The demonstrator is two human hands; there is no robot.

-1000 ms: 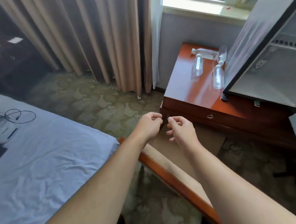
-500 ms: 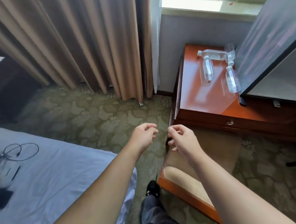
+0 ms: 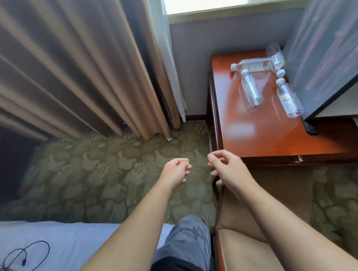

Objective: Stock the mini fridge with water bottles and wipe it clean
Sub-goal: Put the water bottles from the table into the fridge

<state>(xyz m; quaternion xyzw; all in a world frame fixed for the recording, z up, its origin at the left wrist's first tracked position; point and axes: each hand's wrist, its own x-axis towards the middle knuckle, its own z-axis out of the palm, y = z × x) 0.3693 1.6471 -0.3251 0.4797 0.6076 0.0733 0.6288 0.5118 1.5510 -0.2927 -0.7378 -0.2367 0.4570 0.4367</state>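
Several clear water bottles lie on their sides on a glossy red-brown cabinet (image 3: 263, 129) at the upper right: one (image 3: 251, 91) in the middle, one (image 3: 290, 99) by the fridge, one (image 3: 252, 65) crosswise behind them. The mini fridge (image 3: 345, 102) stands on the cabinet's right part with its grey door (image 3: 327, 50) swung open toward me. My left hand (image 3: 176, 172) and right hand (image 3: 226, 169) hover side by side over the carpet, short of the cabinet's front corner. Their fingers are loosely curled and hold nothing.
Beige curtains (image 3: 73, 67) hang at the left, below a window sill (image 3: 222, 7). Green patterned carpet (image 3: 109, 173) covers the floor. A bed with a white sheet (image 3: 44, 242) and a black cable lies bottom left. A wood-framed cushioned chair (image 3: 250, 253) stands bottom right.
The view has moved toward the cabinet and tilted down; the bottles look larger and the bed has slid to the bottom edge. Both hands keep the same curled pose.
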